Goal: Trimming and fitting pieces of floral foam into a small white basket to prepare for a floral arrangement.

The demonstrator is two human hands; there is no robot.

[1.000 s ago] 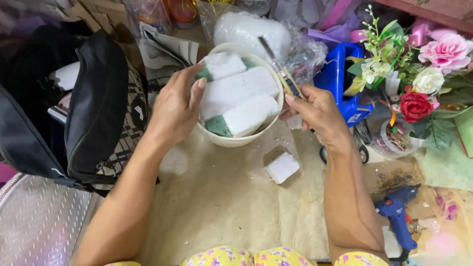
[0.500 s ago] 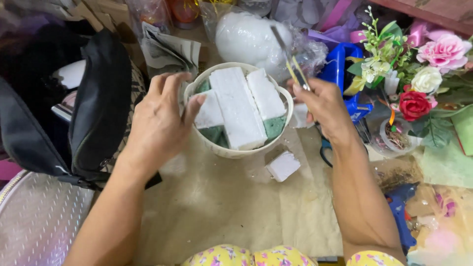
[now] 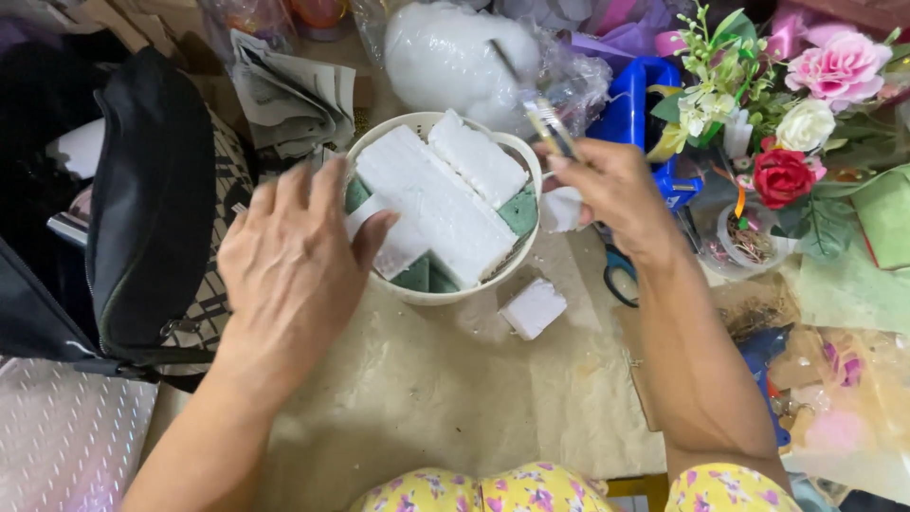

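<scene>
- A round white bowl [image 3: 428, 284] sits on the paper-covered table [image 3: 455, 408], just in front of the person, packed with white foam blocks [image 3: 431, 204] over green foam pieces [image 3: 519, 210].
- The foam looks light, stiff and crumbly, likely to dent or shed under hard pressure; the bowl's rigid rim seems the safest place to grip.
- The left hand [image 3: 289, 265] lies over the bowl's left rim, fingers loosely spread, thumb pressing a white block.
- The right hand [image 3: 611, 194], at the bowl's right edge, is closed round a thin knife [image 3: 540, 109] with its blade pointing up and away.
- A small loose foam cube [image 3: 533, 308] lies just beside the bowl.
- Farther out: a black bag [image 3: 142, 218] to the left, artificial flowers [image 3: 806, 123] to the right, folded newspaper [image 3: 289, 95] behind.
</scene>
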